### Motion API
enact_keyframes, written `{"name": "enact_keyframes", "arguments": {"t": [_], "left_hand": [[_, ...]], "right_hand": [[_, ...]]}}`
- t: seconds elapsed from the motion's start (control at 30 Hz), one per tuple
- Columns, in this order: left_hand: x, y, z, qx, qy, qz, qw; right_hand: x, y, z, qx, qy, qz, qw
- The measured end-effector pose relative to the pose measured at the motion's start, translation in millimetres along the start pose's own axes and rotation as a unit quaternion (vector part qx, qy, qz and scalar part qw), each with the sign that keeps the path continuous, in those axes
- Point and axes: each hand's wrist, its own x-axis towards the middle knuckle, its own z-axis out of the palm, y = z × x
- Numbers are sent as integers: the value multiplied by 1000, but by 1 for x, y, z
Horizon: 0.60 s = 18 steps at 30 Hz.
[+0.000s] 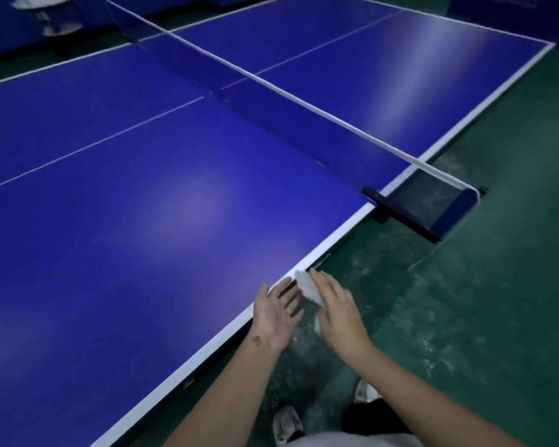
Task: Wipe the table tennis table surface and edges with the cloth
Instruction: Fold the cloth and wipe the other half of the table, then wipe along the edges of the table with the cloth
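Evidently the work is at the edge-wiping step: both hands meet at the table's (142,221) white side edge (188,369), on the near side of the net clamp (452,214) and some way short of it. The cloth (309,287), a small white wad, sits between the hands, just off the rim and against the side of the table rather than on the blue top. The right hand (336,304) reaches in from the floor (465,317) side with its fingers laid nearly straight along the cloth. Its thumb is hidden, so I cannot tell whether it pinches the cloth or only presses it to the rim. The left hand (276,309) is released, fingers spread and relaxed, its fingertips at the white band beside the cloth and its wrist crossing the edge. Judging from this, the next move calls for a firm hold on the cloth, then a steady slide along the rim toward the net clamp, easing off before the bracket. Most of the blue top on both sides of the clamp may need passes too.
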Motion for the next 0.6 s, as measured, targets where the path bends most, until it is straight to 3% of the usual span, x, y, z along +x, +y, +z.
{"name": "enact_keyframes", "arguments": {"t": [0.1,0.2,0.27,0.33,0.4,0.47,0.53,0.6], "left_hand": [[1,-19,22,-3,-43,-81,996],[9,-31,28,41,-61,-107,992],[17,-37,31,50,-41,-96,993],[23,-48,38,92,-13,-99,991],[23,-61,52,101,-30,-111,988],[25,-70,65,102,-36,-117,987],[34,-73,61,115,-11,-103,988],[44,-76,57,59,24,-82,995]], "right_hand": [[-14,21,10,-60,-36,-115,991],[-14,69,-13,-98,-103,95,985],[-16,86,-24,-72,-71,167,981],[-17,76,-25,6,4,90,996],[-21,71,-19,19,-14,-64,998],[-18,95,-22,-7,-60,-139,989],[-10,128,-38,17,-115,-36,992],[0,160,-55,62,-111,71,989]]}}
